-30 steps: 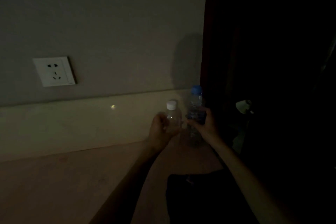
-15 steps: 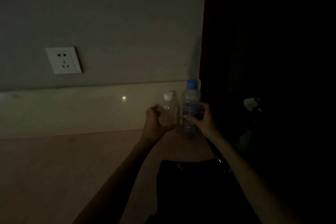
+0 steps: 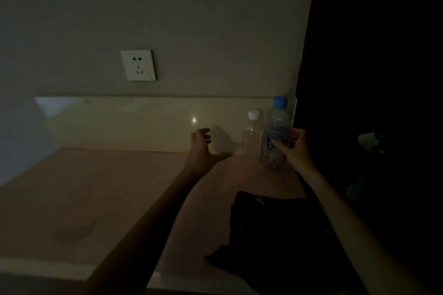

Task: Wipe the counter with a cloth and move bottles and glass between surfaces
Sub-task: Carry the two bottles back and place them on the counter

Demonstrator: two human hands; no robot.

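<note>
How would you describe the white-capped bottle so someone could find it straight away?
Follow the pinkish counter to its far right corner, below and right of the wall socket. Two clear bottles stand there against the pale backsplash. It is the shorter white-capped bottle, untouched, left of the taller blue-capped bottle that the right hand grips.

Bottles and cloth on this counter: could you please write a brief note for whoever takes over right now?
Left hand: open, empty, apart from the white-cap bottle.
Right hand: fingers around the blue-cap bottle.
Both bottles stand upright at the counter's back right corner, against the backsplash. A dark cloth lies on the counter near the front edge.
Done: bottles set down.
Left: let go of the blue-cap bottle; wiping cannot be judged in this dim light. No glass in view.
</note>
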